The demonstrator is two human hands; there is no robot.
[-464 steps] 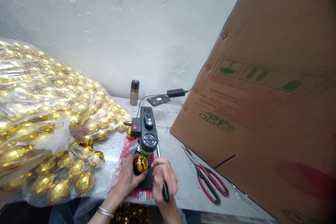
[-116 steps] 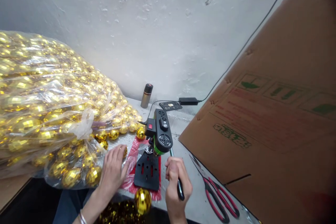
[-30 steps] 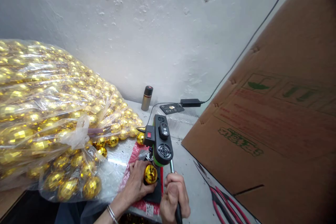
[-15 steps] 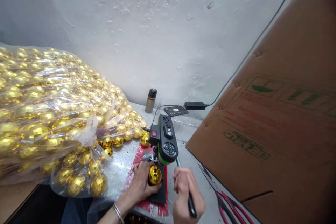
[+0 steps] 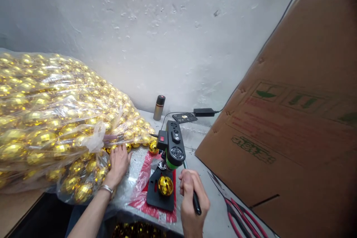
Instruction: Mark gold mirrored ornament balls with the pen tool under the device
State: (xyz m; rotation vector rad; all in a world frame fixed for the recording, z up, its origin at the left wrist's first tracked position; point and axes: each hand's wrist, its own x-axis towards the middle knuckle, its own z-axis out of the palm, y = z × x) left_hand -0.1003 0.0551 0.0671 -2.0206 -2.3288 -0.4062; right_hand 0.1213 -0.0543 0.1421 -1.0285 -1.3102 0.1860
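Note:
My left hand [image 5: 119, 161] reaches to the loose gold balls [image 5: 135, 144] beside the bag's knotted neck. Its fingers are stretched out, with the tips over the balls; no ball shows in its grip. My right hand [image 5: 195, 197] is closed around the black-handled lever [image 5: 196, 204] of a small bench press. That press has a black head [image 5: 176, 145] with a green band and a black base plate [image 5: 156, 202]. One faceted gold mirror ball [image 5: 165, 186] sits on the plate under the head, touched by neither hand.
A big clear bag of gold balls [image 5: 55, 108] fills the left side. A cardboard box [image 5: 295, 119] leans at the right, with red-handled scissors [image 5: 242, 215] before it. Behind the press are a small canister [image 5: 159, 108], a dark phone-like slab [image 5: 184, 118] and a power adapter [image 5: 205, 112].
My left hand has let go of the ball on the press plate and moved left to the loose balls by the bag. My right hand keeps hold of the lever.

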